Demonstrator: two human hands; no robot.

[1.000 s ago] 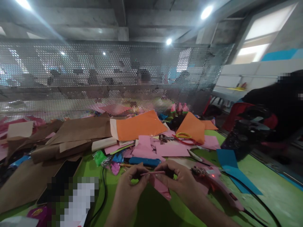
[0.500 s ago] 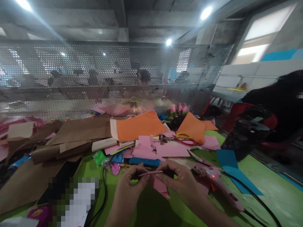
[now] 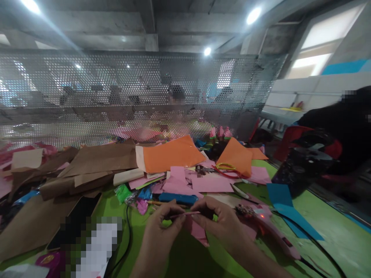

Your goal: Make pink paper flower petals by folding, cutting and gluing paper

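A small folded piece of pink paper is held between both hands above the green table. My left hand pinches its left end between thumb and fingers. On the other end, my right hand pinches it the same way, with part of the paper hanging below. Just behind the fingers lies a blue box cutter. To the right of my right hand rests a pink glue gun with a lit red light and a black cord.
Orange paper, brown paper and pink sheets cover the table's back. Scissors lie among them. A phone is at left, folded blue paper at right. A perforated metal screen stands behind. A person in black is at right.
Both hands stay in nearly the same place, still pinching the pink paper. The paper's hanging part has tilted slightly. The view has shifted a little.
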